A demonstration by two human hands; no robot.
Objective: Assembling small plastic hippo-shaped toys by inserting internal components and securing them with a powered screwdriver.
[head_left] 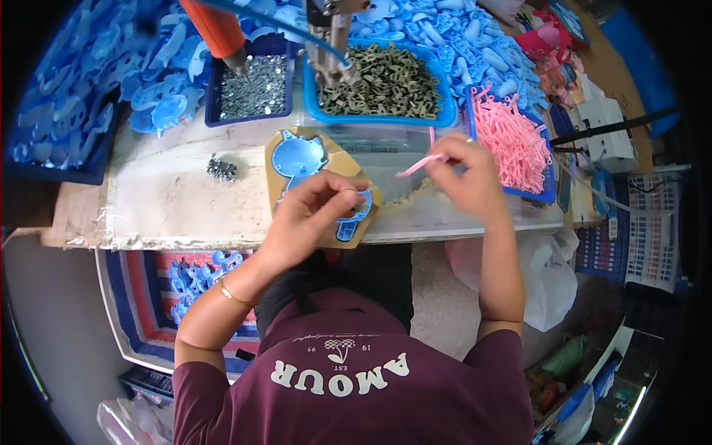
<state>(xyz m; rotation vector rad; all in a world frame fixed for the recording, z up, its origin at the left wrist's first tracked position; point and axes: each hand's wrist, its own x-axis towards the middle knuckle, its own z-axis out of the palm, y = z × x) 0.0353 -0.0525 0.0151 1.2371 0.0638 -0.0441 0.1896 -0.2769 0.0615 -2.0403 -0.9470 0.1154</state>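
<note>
A tan fixture block (278, 141) lies on the table in front of me, with a light-blue plastic shell (300, 156) seated in it. Over the shell's lower part hovers my left hand (315, 211), thumb and fingertips closed together; whatever they may pinch is too small to make out. My right hand (471, 178), to the right of the block, pinches a thin pink plastic piece (419, 165) pointing left. Beside that hand stands a blue bin (550, 194) heaped with similar pink pieces (512, 141).
A dark blue tray (213, 104) of small silvery screws and a blue tray (371, 120) of grey-green clips stand behind the block. An orange power screwdriver (215, 30) hangs above. Light-blue parts (475, 52) pile up at the back. Loose screws (221, 168) lie left.
</note>
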